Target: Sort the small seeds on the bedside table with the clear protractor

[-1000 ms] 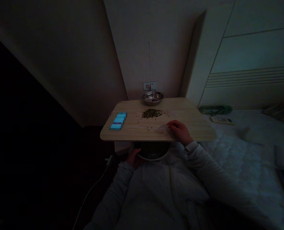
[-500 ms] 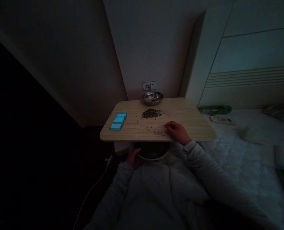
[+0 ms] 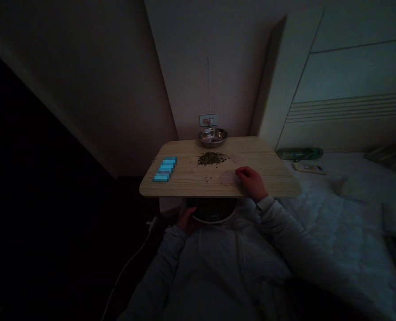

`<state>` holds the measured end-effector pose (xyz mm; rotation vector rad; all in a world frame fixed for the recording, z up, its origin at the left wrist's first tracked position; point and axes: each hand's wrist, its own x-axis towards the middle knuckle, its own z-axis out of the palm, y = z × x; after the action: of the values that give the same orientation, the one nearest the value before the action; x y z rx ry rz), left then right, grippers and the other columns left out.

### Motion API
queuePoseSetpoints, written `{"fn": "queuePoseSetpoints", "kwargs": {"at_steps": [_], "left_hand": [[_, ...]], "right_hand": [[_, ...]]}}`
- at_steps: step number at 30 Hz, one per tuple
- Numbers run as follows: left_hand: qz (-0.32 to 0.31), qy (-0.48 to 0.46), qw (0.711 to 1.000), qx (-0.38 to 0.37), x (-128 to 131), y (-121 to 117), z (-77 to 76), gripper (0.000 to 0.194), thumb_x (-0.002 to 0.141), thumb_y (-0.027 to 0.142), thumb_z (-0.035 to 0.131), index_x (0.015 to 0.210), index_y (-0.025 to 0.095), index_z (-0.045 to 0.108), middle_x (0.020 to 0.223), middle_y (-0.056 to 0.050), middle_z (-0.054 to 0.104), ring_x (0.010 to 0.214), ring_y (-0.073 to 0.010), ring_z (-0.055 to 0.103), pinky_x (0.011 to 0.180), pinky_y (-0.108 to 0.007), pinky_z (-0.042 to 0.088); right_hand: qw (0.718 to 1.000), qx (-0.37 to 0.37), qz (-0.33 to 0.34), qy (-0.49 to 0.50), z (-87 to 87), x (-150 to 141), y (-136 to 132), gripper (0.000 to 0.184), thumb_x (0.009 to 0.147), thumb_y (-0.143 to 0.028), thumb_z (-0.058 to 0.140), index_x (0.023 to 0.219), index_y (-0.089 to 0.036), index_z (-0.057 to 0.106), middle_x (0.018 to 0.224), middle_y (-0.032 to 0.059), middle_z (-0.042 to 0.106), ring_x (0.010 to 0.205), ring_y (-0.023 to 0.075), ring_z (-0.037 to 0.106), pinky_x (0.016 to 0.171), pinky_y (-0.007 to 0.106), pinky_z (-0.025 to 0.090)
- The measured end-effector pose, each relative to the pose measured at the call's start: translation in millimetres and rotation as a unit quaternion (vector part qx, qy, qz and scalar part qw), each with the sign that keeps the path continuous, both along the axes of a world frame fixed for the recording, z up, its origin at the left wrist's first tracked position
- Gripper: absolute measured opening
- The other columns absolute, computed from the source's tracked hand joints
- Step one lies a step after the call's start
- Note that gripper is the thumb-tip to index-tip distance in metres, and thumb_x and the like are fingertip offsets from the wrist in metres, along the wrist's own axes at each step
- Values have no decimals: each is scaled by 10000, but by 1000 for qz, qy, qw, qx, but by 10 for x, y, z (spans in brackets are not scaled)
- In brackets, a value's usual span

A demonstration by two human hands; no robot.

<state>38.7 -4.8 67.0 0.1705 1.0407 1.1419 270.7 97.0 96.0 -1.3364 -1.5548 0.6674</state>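
In the head view, we find the right hand [image 3: 251,182] at the counter's [image 3: 274,174] five o'clock, fingers pinched on a clear plastic piece [image 3: 228,177]. The left hand [image 3: 186,220] grips a pale-rimmed bowl [image 3: 214,221] at six o'clock, below the edge. Small green grains [image 3: 211,158] lie near centre; a steel bowl [image 3: 213,143] stands at twelve.

Room between phone [image 3: 165,169] and green pile [image 3: 212,158], metal bowl [image 3: 212,143] behind.

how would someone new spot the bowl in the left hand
Find the pale wooden table by the wall and look just below its near edge. There the left hand grips a dark bowl with a pale rim. Unlike the shiny metal bowl on the table, this one sits lower, partly hidden.
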Motion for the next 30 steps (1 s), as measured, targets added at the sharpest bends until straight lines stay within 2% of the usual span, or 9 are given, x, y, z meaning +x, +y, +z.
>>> {"fn": "queuePoseSetpoints", "kwargs": {"at_steps": [7, 13, 18, 27, 30], "left_hand": [[-1, 17, 1000, 6, -39, 40, -122, 161, 833, 109, 469, 780, 85, 619, 774, -118, 684, 920, -250, 629, 787, -361, 511], [-10, 12, 1000, 1, -22, 21, -33, 200, 869, 118, 417, 816, 82, 607, 706, -93, 680, 920, -243, 630, 792, -365, 514], [-10, 7, 1000, -4, -29, 24, -58, 168, 869, 115, 421, 854, 93, 587, 723, -78, 683, 926, -236, 629, 805, -369, 510], [-4, 25, 1000, -6, 23, -20, 75, 186, 865, 106, 419, 795, 90, 591, 691, -87, 675, 898, -243, 637, 784, -370, 514], [-4, 32, 999, -14, 14, -15, 73, 184, 861, 109, 429, 790, 105, 599, 756, -89, 686, 901, -235, 636, 771, -352, 514]], "right_hand": [[1000, -8, 27, -10, 22, -19, -38, 265, 860, -332, 501, 1024, -133, 559, 1000, 54, 589, 864, 141, 575, 762, 350, 492], [999, -17, 44, -17, 37, -15, -53, 263, 856, -331, 507, 1018, -130, 560, 989, 51, 590, 853, 139, 576, 751, 344, 494], [999, -16, 43, -15, 21, -12, -52, 267, 858, -335, 504, 1018, -128, 558, 977, 49, 591, 834, 134, 577, 734, 335, 497], [999, -5, 47, -20, 40, -10, -77, 261, 856, -333, 507, 1008, -129, 564, 980, 49, 593, 845, 136, 577, 745, 339, 495], [998, -7, 58, -22, 49, -8, -85, 261, 856, -334, 508, 1005, -127, 564, 974, 48, 595, 837, 135, 578, 739, 336, 496]]}}
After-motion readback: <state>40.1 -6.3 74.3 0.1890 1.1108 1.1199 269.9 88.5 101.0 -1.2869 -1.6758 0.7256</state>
